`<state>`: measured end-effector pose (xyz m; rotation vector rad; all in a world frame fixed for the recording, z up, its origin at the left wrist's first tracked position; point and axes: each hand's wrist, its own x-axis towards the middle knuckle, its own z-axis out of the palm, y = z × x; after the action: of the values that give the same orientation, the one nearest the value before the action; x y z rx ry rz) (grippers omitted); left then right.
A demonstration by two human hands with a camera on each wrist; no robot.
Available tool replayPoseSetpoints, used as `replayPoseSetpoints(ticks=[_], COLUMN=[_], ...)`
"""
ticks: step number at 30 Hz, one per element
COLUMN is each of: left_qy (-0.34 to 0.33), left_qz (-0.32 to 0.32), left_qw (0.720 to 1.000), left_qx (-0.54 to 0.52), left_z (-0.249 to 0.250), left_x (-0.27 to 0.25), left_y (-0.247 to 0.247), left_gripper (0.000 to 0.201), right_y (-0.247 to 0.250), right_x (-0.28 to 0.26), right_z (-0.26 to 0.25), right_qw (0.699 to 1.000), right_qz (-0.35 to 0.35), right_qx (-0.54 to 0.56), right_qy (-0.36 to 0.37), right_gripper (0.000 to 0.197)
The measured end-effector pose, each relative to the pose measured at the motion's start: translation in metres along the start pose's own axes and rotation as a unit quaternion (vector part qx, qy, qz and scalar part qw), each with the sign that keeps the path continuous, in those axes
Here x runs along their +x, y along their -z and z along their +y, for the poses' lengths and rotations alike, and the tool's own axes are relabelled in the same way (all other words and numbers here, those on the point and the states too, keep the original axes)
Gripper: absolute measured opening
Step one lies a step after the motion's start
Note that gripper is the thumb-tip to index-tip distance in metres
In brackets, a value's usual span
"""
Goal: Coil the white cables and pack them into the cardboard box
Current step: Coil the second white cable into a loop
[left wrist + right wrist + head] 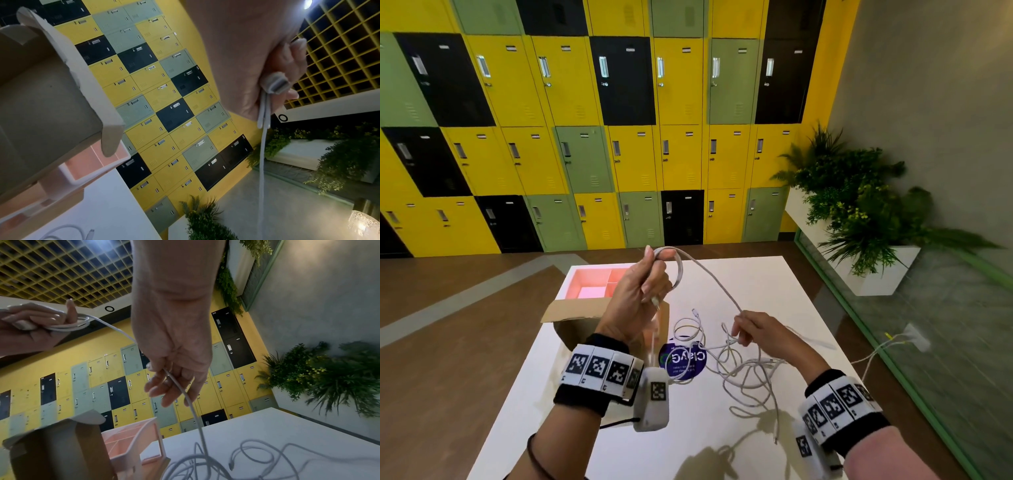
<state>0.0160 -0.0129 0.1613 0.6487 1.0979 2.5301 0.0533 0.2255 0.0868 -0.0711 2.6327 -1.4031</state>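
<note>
A: Several white cables (pixel 743 373) loose in a tangle on the counter (pixel 774 284), just right of the cardboard box (pixel 575 320). One strand up in the air btwn both hands.

B: Left hand (pixel 635 296)?

A: Raised above the box, fingers (pixel 287 63) curled round a small started coil, plug end (pixel 277 85) poking out under the fist. Maybe two or three loops so far, hard to count.

B: Right hand (pixel 760 330)?

A: Lower, over the tangle. Thumb and fingertips (pixel 158 386) pinching the running strand, rest of it dropping into the pile.

B: Handling?

A: Prob. light, thin, v. floppy, fairly slick jacket. No stiffness to speak of, so loops likely to spring open if grip loosens. Best pinched across all loops at one spot, w/ strand fed thru a light pinch. Snag risk where strands cross in the pile.

B: Box?

A: Flaps open, upright, pink divided tray (pixel 599 282) behind it. Contents not visible.
</note>
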Motion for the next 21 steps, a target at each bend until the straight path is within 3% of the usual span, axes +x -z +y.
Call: replayPoseSetpoints(ticks=[4,10,13,17,21], left_qy=[-0.015,0.012,0.015,0.004,-0.008], left_qz=[0.015,0.03,0.027,0.034,0.049], left_qw=[1.0,0.999,1.0,0.998,0.992], left_qx=[0.02,0.003,0.002,0.047,0.119], left_z=[-0.006,-0.021,-0.024,-0.025,-0.03], left_x=[-0.002,-0.002,-0.004,-0.004,-0.005], left_y=[-0.004,-0.014,-0.015,-0.011,-0.008], left_gripper=[0.048,0.047,0.047,0.046,0.044], right_y=[0.002,-0.003,-0.009,-0.02,-0.029], right_x=[-0.004,-0.007,-0.004,-0.004,-0.011], right_z=[-0.011,-0.041,-0.043,-0.042,-0.054], right_qw=[0.999,0.969,0.958,0.978,0.975], right_qz=[0.024,0.179,0.223,0.129,0.048], right_qx=[0.048,0.075,0.038,-0.056,-0.152], right_qy=[0.003,0.152,0.175,0.155,0.153], right_gripper=[0.03,0.023,0.021,0.021,0.024])
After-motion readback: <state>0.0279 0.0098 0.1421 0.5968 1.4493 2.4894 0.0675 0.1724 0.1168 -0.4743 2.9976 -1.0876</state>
